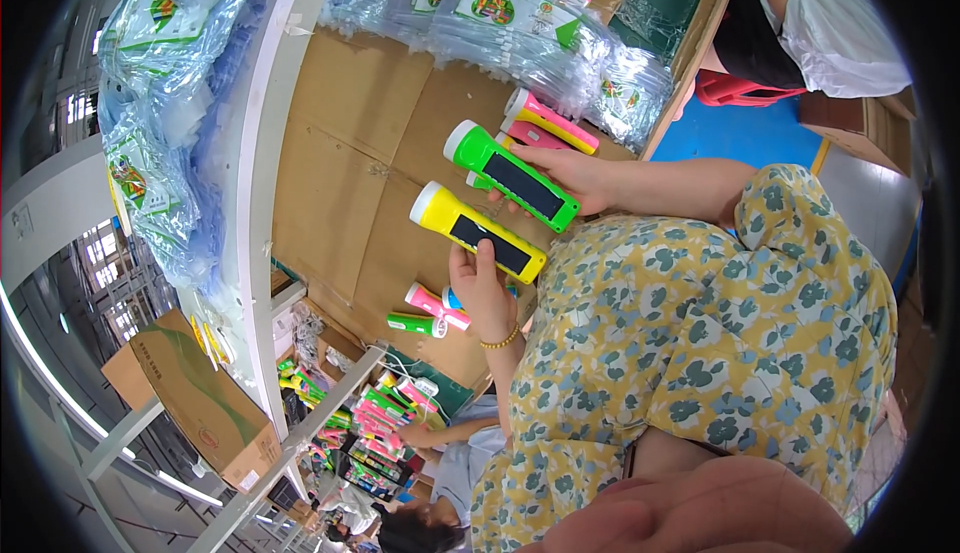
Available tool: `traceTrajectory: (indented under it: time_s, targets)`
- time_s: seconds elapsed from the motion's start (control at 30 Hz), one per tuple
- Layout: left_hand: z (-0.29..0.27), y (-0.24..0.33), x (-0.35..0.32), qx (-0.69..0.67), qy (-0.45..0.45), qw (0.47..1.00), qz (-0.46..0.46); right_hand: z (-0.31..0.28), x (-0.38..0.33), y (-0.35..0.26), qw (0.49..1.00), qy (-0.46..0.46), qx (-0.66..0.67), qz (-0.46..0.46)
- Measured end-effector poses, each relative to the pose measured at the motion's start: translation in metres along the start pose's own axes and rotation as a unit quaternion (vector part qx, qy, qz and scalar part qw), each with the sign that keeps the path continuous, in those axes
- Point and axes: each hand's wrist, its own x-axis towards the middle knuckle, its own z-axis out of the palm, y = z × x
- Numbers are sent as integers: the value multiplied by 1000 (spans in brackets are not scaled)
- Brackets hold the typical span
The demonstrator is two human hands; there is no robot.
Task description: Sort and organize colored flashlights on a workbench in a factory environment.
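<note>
My left hand, with a beaded bracelet at its wrist, holds a yellow flashlight with a white head. The thumb lies on the flashlight's dark panel. Just beyond, my right hand grips a green flashlight of the same shape, thumb on top and fingers beneath. Both flashlights tilt the same way, side by side, panels up. Pink flashlights lie beside my right hand; part of a further green piece shows under the held green one. Near my left wrist are a green flashlight and a pink one.
Clear plastic packaging is heaped along the far side of the cardboard-covered table. More packaging hangs beyond the white frame. A carton stands lower left. A co-worker sits by piled flashlights; another person is upper right.
</note>
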Motion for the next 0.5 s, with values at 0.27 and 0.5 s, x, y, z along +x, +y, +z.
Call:
traceTrajectory:
  time_s: [0.27,0.5]
  targets:
    - [-5,-13,7,18,-15,999,-24,4,2,19,999,-7,12,40]
    - [-7,-26,9,93,-30,995,31,3,20,12,979,44,-201,7]
